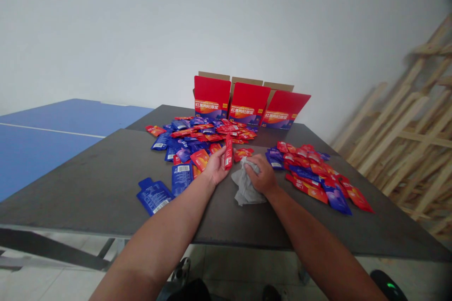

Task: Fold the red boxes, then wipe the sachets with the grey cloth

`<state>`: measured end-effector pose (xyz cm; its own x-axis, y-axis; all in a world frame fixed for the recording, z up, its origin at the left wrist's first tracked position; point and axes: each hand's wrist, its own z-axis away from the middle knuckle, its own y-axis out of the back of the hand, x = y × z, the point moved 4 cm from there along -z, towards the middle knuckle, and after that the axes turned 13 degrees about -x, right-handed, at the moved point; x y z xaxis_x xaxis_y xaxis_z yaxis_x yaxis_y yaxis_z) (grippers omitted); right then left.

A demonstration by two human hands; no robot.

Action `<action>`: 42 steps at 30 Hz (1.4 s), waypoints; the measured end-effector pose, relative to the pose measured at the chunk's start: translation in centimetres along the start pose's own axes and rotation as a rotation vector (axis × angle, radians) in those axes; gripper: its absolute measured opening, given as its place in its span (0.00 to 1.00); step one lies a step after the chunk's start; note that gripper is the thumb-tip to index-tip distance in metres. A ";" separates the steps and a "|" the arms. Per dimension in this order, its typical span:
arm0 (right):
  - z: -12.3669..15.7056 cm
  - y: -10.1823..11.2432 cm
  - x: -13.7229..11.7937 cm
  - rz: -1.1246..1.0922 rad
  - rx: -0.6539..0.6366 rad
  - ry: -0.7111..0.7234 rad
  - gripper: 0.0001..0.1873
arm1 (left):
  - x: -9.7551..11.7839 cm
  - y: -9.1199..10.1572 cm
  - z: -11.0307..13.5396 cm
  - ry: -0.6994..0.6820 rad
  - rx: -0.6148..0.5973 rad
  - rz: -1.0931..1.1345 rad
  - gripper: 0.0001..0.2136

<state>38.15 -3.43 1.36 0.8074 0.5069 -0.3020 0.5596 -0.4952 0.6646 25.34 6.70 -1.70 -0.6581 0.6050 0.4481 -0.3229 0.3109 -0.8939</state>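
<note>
My left hand (216, 167) grips a red pouch (229, 153), held upright with its narrow side toward me. Just to the right, my right hand (260, 172) is closed on a crumpled grey cloth (247, 189), whose lower end hangs at the table surface. Behind and left of my left hand spreads a pile of red and blue pouches (197, 134). A second pile of red and blue pouches (310, 169) lies right of my right hand. One blue pouch (155, 196) rests apart near the left front.
Three red and blue cartons (247, 108) with raised flaps stand at the back of the dark table (116, 164). A blue table-tennis table (52, 136) adjoins on the left. Wooden frames (413, 141) lean against the wall at right.
</note>
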 end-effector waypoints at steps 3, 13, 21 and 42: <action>0.0 0.2 0.0 0.009 0.025 0.018 0.09 | 0.2 -0.3 0.2 -0.004 -0.063 -0.008 0.13; 0.0 -1.1 0.6 0.091 -0.203 0.088 0.10 | -1.0 -0.6 -0.3 -0.152 -0.084 -0.271 0.06; 0.0 -1.5 1.6 0.192 -0.250 -0.012 0.11 | -2.7 -1.4 0.5 -0.001 -0.261 -0.434 0.16; 0.1 0.4 4.4 0.137 0.035 -0.308 0.11 | -3.5 -0.7 1.3 0.308 -0.230 -0.446 0.13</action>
<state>41.90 -1.43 0.25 0.8912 0.1999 -0.4071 0.4437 -0.5704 0.6912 26.94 3.40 -2.61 -0.2533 0.5535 0.7934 -0.3445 0.7147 -0.6086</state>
